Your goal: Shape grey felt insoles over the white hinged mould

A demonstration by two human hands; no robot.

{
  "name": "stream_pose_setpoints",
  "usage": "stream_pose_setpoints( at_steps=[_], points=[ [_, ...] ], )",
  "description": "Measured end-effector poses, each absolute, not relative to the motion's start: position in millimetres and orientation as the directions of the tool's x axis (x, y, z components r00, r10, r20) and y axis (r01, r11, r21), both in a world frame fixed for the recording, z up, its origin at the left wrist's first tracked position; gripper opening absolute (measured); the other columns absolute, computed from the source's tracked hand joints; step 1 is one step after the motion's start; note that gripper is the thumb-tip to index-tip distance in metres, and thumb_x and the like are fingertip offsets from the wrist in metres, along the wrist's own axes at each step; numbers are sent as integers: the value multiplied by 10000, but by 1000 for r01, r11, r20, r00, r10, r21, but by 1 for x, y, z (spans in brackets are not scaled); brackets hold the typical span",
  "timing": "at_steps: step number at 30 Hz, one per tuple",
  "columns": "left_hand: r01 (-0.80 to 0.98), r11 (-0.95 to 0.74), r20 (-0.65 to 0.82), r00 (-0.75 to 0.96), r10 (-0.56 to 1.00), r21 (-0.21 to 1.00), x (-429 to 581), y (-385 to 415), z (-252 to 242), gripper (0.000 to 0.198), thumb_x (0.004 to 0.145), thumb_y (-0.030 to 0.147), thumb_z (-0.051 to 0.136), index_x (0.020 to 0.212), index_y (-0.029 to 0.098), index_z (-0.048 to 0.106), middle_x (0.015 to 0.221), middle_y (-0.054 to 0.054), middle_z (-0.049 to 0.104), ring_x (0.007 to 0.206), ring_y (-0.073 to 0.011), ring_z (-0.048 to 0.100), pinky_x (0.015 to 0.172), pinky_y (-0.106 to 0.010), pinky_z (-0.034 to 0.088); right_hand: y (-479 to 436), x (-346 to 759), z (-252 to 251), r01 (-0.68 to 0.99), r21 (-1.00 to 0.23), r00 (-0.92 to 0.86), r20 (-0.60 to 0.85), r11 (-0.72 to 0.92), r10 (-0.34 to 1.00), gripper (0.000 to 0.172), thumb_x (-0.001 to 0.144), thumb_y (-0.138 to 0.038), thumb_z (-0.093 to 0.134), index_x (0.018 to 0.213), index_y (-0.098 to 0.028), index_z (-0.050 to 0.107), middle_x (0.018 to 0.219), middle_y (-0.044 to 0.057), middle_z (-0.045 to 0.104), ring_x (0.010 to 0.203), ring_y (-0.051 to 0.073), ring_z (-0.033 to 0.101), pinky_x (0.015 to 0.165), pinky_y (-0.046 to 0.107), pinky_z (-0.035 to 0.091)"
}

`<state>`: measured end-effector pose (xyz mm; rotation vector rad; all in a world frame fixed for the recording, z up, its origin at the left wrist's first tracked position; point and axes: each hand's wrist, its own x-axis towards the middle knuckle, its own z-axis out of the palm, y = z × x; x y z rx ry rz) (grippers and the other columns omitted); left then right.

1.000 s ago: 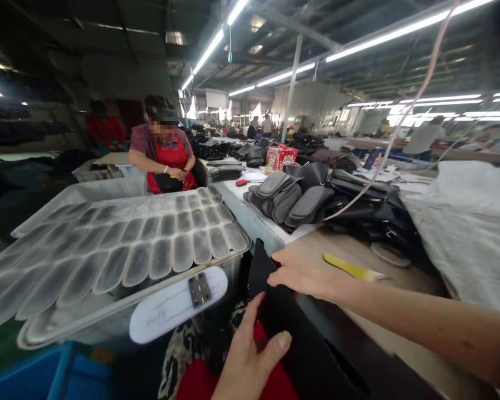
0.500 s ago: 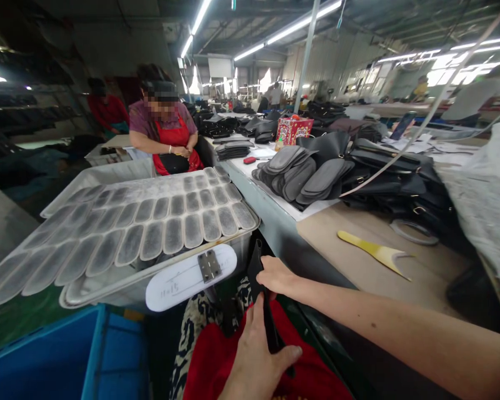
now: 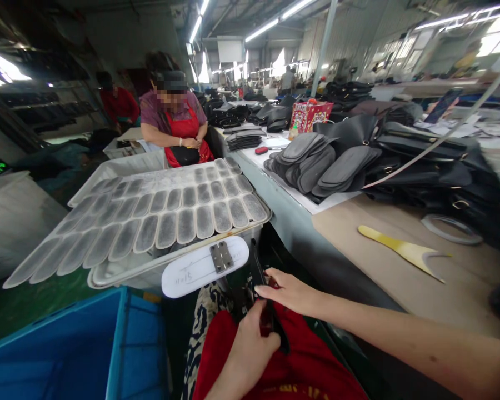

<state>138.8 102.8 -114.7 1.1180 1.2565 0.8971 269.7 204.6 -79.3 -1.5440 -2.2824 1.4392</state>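
A long black piece that looks like leather [image 3: 257, 265] is held upright on edge above my lap. My right hand [image 3: 289, 291] grips its upper part, thumb and fingers closed round it. Lower down, my left hand [image 3: 250, 341] is closed on the same piece, thumb towards its lower end. How far the fingers reach behind it is hidden. Just left of the piece, a white rounded board [image 3: 200, 269] with pencilled marks and a dark metal hinge plate [image 3: 221, 257] stands in front of my knees.
Grey oval pieces [image 3: 165, 229] lie in rows on a panel over white bins. A blue crate [image 3: 144, 339] is at lower left. On the right table are stacked grey ovals [image 3: 302, 161], black bags [image 3: 429, 155], a yellow tool [image 3: 394, 244] and a tape roll [image 3: 452, 229]. A co-worker [image 3: 183, 128] stands opposite.
My right hand has shifted slightly down along the black piece, and its thumb now lies across it. The left hand has turned and bent its fingers. My view has swung a little left.
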Motion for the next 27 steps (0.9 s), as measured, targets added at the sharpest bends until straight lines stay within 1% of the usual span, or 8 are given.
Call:
stream_pose_setpoints(
  at_steps=[3, 7, 13, 16, 19, 21, 24, 27],
  points=[
    [10, 258, -256, 182, 949, 966, 137, 104, -117, 474, 659, 42, 530, 1116, 153, 593, 1041, -51, 703, 949, -199, 659, 866, -291, 515, 185, 295, -71, 596, -787, -651, -359, 158, 669, 397, 793, -342, 655, 1151, -185, 583, 1185, 67, 628, 1094, 221, 580, 967, 308, 431],
    [28, 278, -278, 176, 944, 960, 142, 104, -117, 462, 636, 11, 508, 1064, 154, 603, 996, -42, 703, 884, -175, 662, 833, -276, 528, 169, 314, -71, 572, -807, -689, -372, 150, 622, 484, 705, -205, 614, 1184, -183, 548, 1119, 44, 660, 1015, 208, 623, 890, 281, 461],
    [205, 295, -318, 94, 943, 933, 149, 100, -114, 421, 611, -30, 461, 957, 161, 605, 853, -14, 679, 782, -146, 638, 725, -228, 513, 161, 309, -85, 700, -705, -557, -438, 115, 706, 445, 624, -128, 532, 1067, -143, 564, 842, 54, 694, 757, 230, 659, 645, 287, 446],
    [312, 289, -327, 75, 942, 905, 152, 99, -108, 416, 647, -20, 466, 996, 169, 593, 861, -14, 685, 791, -145, 649, 711, -216, 503, 156, 303, -84, 713, -688, -542, -419, 135, 729, 406, 626, -98, 524, 1027, -149, 562, 891, 67, 699, 807, 227, 671, 667, 271, 444],
    [463, 274, -329, 40, 944, 843, 153, 103, -98, 334, 717, 53, 508, 1015, 171, 605, 880, -44, 706, 801, -184, 663, 724, -259, 490, 152, 296, -78, 705, -691, -555, -397, 160, 731, 372, 648, -40, 498, 1000, -135, 571, 961, 100, 703, 879, 232, 678, 738, 272, 461],
    [562, 257, -332, 33, 943, 786, 153, 106, -90, 252, 722, 100, 535, 937, 179, 640, 855, -58, 717, 788, -214, 669, 717, -285, 476, 150, 294, -75, 694, -700, -571, -389, 172, 723, 411, 643, -1, 484, 1022, -131, 576, 1016, 110, 703, 940, 231, 674, 786, 268, 463],
    [682, 221, -350, 55, 935, 698, 150, 108, -82, 119, 685, 126, 551, 708, 188, 649, 745, -71, 711, 738, -251, 670, 677, -309, 450, 152, 297, -75, 679, -712, -598, -394, 180, 698, 460, 626, 27, 470, 1040, -139, 584, 994, 90, 712, 928, 224, 682, 759, 254, 467],
    [763, 226, -355, 6, 935, 606, 149, 104, -84, 153, 716, 144, 516, 610, 187, 618, 695, -91, 689, 755, -286, 665, 690, -345, 423, 154, 307, -78, 669, -723, -610, -402, 172, 683, 409, 659, 10, 472, 1015, -155, 587, 964, 69, 714, 895, 208, 686, 726, 240, 459]
  ],
)
